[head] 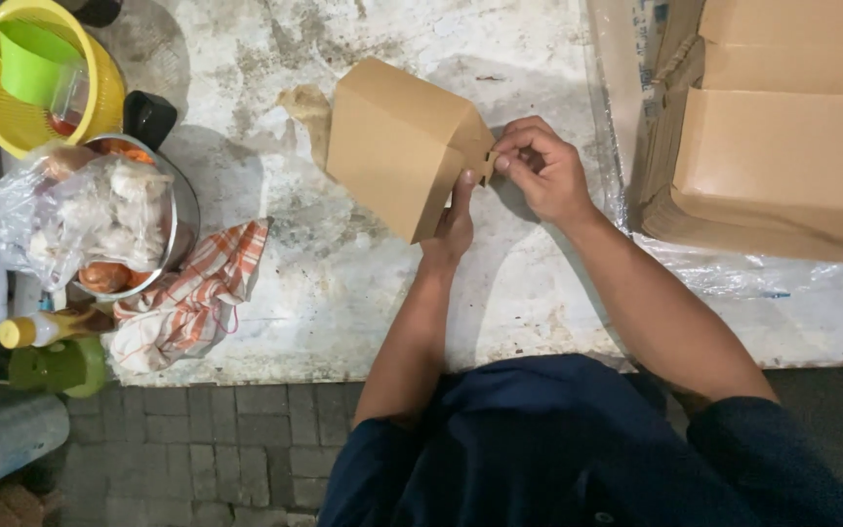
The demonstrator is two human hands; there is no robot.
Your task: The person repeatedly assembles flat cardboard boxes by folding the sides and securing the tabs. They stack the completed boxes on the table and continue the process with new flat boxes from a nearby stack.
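Work in hand: we see a brown cardboard box (397,146) being folded into shape on a worn, stained white worktop (363,283); it stands tilted near the middle of the surface, one corner lifted toward the hands.
Left hand (454,226): we find it beneath the box's lower right edge, fingers curled around that edge and thumb pressed on the side panel, so it grasps the box.
Right hand (541,168): we note the fingertips pinched on a small tab (488,164) at the box's right corner, clenched tight upon it.
Progress: we judge the body already erected, since its walls stand square; the corner tab appears not yet fully seated, so the closing of that end seems left to do.
Supply: we see a stack of flat cardboard blanks (782,146) at the right, lying on clear plastic wrap (734,268), well apart from the box.
Surroundings, left: a steel bowl (182,220) holding a clear plastic bag of food (85,220), an orange checked cloth (197,298) just beside it, a yellow basket (21,117) with a green cup (36,63), and a yellow-capped bottle (36,330).
Floor: grey paving bricks (217,439) show below the worktop's edge.
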